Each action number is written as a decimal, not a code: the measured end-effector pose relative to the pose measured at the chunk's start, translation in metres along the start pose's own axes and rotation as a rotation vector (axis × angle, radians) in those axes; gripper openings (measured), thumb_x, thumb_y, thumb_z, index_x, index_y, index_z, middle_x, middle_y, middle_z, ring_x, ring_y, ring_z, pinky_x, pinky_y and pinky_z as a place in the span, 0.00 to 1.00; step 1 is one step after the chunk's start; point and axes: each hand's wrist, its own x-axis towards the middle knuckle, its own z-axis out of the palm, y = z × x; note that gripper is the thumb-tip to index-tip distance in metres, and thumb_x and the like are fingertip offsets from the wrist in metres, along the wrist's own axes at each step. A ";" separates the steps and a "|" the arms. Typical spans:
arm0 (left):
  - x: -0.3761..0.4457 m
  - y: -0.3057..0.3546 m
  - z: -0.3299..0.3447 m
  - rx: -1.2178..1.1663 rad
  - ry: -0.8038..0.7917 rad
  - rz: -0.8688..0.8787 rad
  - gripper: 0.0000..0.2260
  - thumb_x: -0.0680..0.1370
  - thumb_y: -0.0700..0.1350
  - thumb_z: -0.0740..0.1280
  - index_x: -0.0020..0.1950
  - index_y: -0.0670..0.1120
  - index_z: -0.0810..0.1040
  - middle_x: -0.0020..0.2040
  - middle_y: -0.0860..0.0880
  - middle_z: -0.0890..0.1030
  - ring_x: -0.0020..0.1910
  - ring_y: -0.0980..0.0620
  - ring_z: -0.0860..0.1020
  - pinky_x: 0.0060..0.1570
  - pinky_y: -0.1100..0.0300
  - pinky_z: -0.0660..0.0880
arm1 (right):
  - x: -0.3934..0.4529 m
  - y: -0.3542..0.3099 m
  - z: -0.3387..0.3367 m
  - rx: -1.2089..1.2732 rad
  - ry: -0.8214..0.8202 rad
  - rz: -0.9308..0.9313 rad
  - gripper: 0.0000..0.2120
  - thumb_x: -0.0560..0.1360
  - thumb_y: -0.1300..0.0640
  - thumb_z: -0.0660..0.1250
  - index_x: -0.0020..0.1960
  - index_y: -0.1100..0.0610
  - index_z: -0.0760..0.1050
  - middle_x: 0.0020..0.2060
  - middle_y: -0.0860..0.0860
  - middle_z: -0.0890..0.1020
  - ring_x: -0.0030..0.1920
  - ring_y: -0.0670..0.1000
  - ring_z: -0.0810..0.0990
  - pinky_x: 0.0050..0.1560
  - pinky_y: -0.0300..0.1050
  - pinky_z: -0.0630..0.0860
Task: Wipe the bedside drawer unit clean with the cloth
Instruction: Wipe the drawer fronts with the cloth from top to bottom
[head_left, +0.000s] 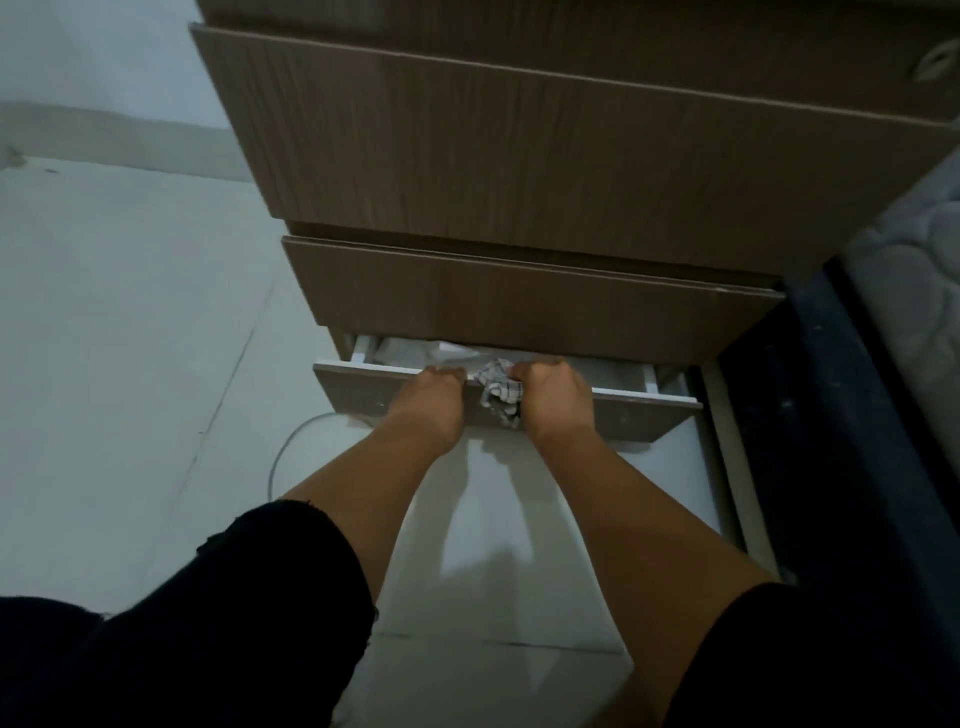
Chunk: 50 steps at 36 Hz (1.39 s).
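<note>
- While only the head view is available, all points below come from it.
- Bedside drawer unit (545, 156): wood-grain fronts, seen from above and in front, fills the upper middle of the frame.
- Upper two drawer fronts look pushed in; bottom drawer (623, 413) is pulled out a little, a slice of white interior visible behind its front panel.
- Something pale lies inside the drawer at the left; too dim to identify.
- Left hand (431, 395): fingers curled over the top edge of the bottom drawer front, closed on that edge.
- Right hand (553, 397): also hooked over the same edge, just right of the left hand, fist closed around the cloth (500, 392).
- Cloth: checked, light with dark lines, bunched up between the two hands; part sits over the drawer edge, part hangs down the front panel.
- Cannot tell if the left hand touches the cloth.
- Both forearms bare, dark sleeves (291, 571) at the bottom of the frame.
- Floor (114, 364): pale tiles, left of and under the unit.
- Thin white cable (291, 447) curves on the floor just left of the drawer.
- Mattress (914, 291), quilted and pale, on a dark bed frame at the right edge, just beside the unit.
</note>
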 end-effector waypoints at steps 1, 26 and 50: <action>0.000 0.006 0.001 0.004 0.001 0.014 0.22 0.77 0.36 0.60 0.72 0.45 0.68 0.69 0.41 0.71 0.69 0.43 0.70 0.68 0.54 0.66 | -0.002 0.009 -0.002 0.001 0.002 0.022 0.15 0.77 0.61 0.61 0.62 0.54 0.77 0.56 0.59 0.80 0.58 0.59 0.78 0.57 0.47 0.74; 0.001 0.083 0.023 0.107 -0.074 0.171 0.22 0.77 0.34 0.60 0.70 0.47 0.69 0.66 0.42 0.74 0.64 0.43 0.74 0.63 0.54 0.71 | -0.027 0.156 -0.018 0.116 0.256 0.435 0.11 0.75 0.70 0.61 0.54 0.67 0.78 0.51 0.62 0.79 0.53 0.61 0.77 0.47 0.47 0.74; -0.016 0.019 0.001 0.220 -0.060 -0.036 0.15 0.76 0.41 0.63 0.63 0.42 0.76 0.61 0.40 0.78 0.60 0.42 0.78 0.60 0.52 0.75 | -0.030 0.051 0.002 0.163 -0.106 0.066 0.19 0.73 0.62 0.68 0.63 0.51 0.76 0.56 0.56 0.82 0.58 0.57 0.79 0.58 0.45 0.74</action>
